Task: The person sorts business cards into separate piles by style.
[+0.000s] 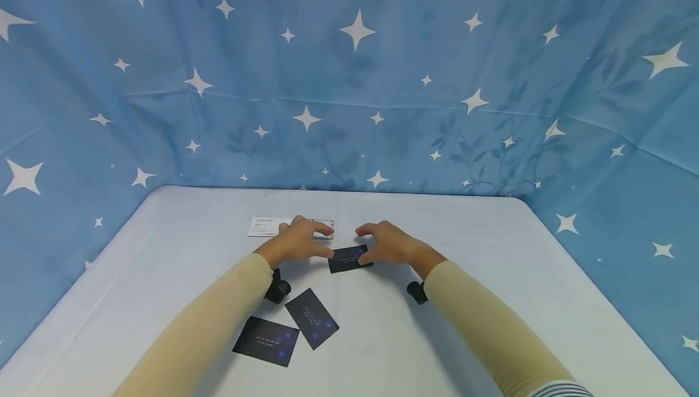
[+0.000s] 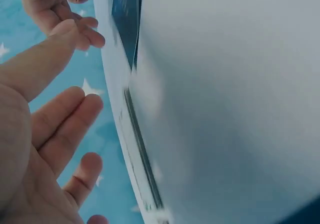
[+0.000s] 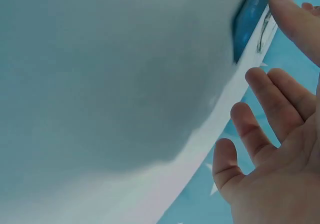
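A dark card with pale print [image 1: 351,258] lies on the white table between my two hands. My left hand [image 1: 299,240] is at the card's left end, thumb close to its edge, fingers loosely spread. From the other side, my right hand [image 1: 390,244] reaches over the card's right end with its thumb; whether the thumb touches the card I cannot tell. The right wrist view shows the right fingers apart, with the dark card [image 3: 252,19] by the thumb. Behind the left hand lies a white printed card [image 1: 267,227], partly hidden by that hand.
Two more dark cards with blue spots lie nearer me: one slanted [image 1: 312,318], the other [image 1: 266,341] to its left, their corners close together. A blue star-patterned curtain [image 1: 349,81] hangs behind the white table [image 1: 437,215].
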